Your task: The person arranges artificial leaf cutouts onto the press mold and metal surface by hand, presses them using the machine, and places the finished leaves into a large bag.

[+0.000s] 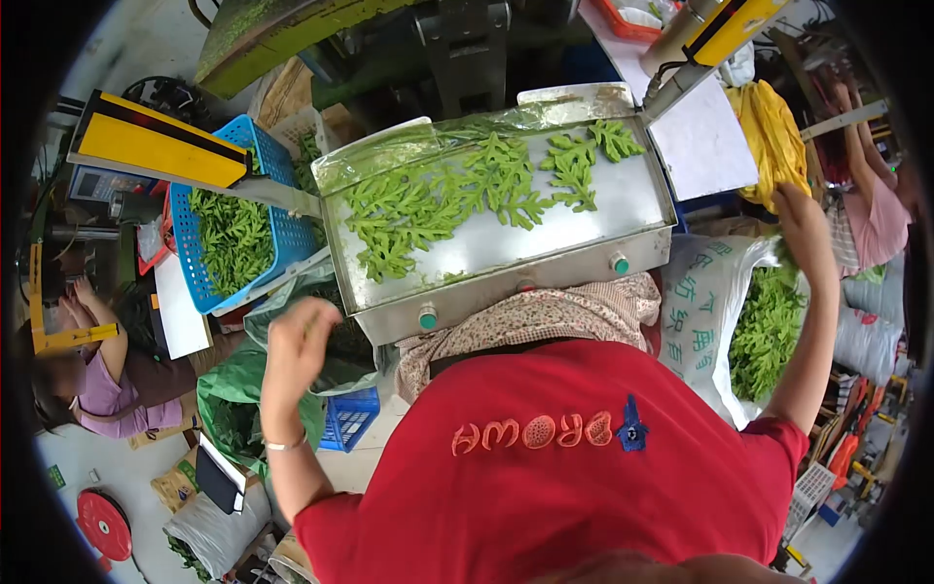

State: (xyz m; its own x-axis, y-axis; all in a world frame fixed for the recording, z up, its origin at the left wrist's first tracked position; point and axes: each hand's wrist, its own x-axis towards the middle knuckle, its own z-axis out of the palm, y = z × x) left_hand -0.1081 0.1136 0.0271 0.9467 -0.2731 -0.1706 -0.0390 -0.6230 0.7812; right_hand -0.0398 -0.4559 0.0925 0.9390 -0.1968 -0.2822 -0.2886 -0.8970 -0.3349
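My R hand (806,226), grip unclear, is nearer bagged leaves (765,336), lying bodyward; L hand (300,341), fingers loosely bunched, nr. metal tray (496,255).

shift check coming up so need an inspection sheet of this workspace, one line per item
Surface: metal tray with bare patches, mostly toward the front; green button on its front left.
Job's things: green leaves spread on the tray; more in the blue basket at left and the white sack at right.
Clutter: green bag and blue crate at lower left; yellow bag or cloth at right.
Grips: left grip by the tray's front left corner, nothing seen in it; right grip near the sack's mouth, contents unclear.
Cables: dark cable by the right yellow bar.
Surroundings: one person far left, another far right.
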